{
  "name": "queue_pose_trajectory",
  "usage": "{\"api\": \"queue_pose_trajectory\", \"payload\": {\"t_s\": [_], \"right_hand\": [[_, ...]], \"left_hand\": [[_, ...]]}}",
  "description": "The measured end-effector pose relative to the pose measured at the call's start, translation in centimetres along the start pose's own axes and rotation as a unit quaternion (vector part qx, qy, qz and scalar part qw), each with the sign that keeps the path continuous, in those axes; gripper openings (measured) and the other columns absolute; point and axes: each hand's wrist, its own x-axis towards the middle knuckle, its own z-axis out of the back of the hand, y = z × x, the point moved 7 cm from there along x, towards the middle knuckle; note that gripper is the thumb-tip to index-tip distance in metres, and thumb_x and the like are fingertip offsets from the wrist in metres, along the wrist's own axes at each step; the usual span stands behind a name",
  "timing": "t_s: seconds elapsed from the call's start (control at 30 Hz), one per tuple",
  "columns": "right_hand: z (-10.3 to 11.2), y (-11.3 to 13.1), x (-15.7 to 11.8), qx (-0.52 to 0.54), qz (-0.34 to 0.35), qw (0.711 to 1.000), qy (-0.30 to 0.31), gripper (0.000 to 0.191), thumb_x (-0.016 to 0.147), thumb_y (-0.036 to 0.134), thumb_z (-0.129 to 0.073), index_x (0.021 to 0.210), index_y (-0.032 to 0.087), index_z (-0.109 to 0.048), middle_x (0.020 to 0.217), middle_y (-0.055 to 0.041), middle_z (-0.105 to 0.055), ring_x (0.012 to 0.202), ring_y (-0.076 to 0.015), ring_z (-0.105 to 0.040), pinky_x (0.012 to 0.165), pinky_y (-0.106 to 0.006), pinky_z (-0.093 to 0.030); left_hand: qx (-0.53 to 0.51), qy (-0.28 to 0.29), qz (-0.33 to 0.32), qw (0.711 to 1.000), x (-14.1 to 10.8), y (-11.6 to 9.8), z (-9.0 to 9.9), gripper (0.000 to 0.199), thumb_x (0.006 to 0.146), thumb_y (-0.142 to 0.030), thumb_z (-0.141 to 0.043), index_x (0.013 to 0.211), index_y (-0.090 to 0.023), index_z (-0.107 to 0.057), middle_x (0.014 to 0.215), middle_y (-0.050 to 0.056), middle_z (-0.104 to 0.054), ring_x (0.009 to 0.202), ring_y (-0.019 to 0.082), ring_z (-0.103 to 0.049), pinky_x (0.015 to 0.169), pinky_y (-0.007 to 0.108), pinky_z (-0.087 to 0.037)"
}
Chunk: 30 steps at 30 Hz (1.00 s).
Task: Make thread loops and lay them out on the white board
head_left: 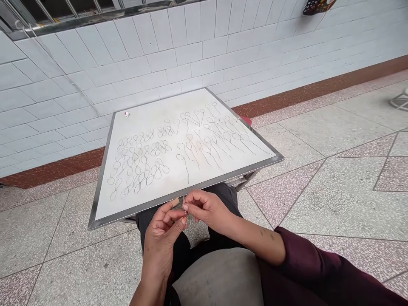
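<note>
My left hand and my right hand meet just off the front edge of a white, metal-rimmed table, above my lap. Between their pinched fingertips is a thin wire, partly covered by the fingers. Tan tape wraps the tip of one left finger. Laid out in rows on the tabletop are many thin looped wires. On the left half lie figure-eight wire loops; on the right half, single wire loops with long straight tails.
A small white and red trinket sits near the table's far left corner. Behind the table rises a white tiled wall with a barred window at upper left. Something red shows past the right rim. The floor is speckled stone.
</note>
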Motion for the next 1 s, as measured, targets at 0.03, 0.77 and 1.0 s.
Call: {"api": "queue_pose_trajectory", "payload": {"t_s": [0.03,0.77,1.0], "right_hand": [[0.0,0.0,0.0,-0.003,0.000,1.000,-0.002,0.016,0.086,0.033,-0.063,0.078,0.019,-0.062,0.066,0.0045,-0.054,0.053,-0.0083,-0.048,0.051,-0.021,-0.037],[0.0,-1.3,0.2,0.046,-0.040,0.998,0.020,0.022,0.085,0.039,-0.066,0.080,0.018,-0.061,0.068,0.0031,-0.058,0.056,-0.0091,-0.047,0.055,-0.024,-0.038],[0.0,-1.4,0.2,0.053,-0.050,0.997,0.022,0.023,0.085,0.041,-0.067,0.080,0.019,-0.061,0.069,0.0033,-0.057,0.057,-0.0092,-0.046,0.056,-0.024,-0.038]], "left_hand": [[-0.002,-0.003,-0.001,1.000,0.0,0.0,0.0,0.050,0.069,-0.030,-0.087,0.116,-0.021,-0.070,0.084,0.002,-0.073,0.079,0.016,-0.064,0.075,0.029,-0.055],[-0.044,0.029,0.006,0.999,0.0,0.2,-0.5,0.039,0.077,-0.032,-0.082,0.114,-0.022,-0.073,0.085,0.002,-0.074,0.076,0.014,-0.066,0.068,0.026,-0.054],[-0.049,0.038,0.007,0.998,-0.2,0.1,-0.6,0.036,0.078,-0.033,-0.080,0.112,-0.022,-0.074,0.087,0.004,-0.075,0.075,0.014,-0.065,0.071,0.027,-0.054]]}}
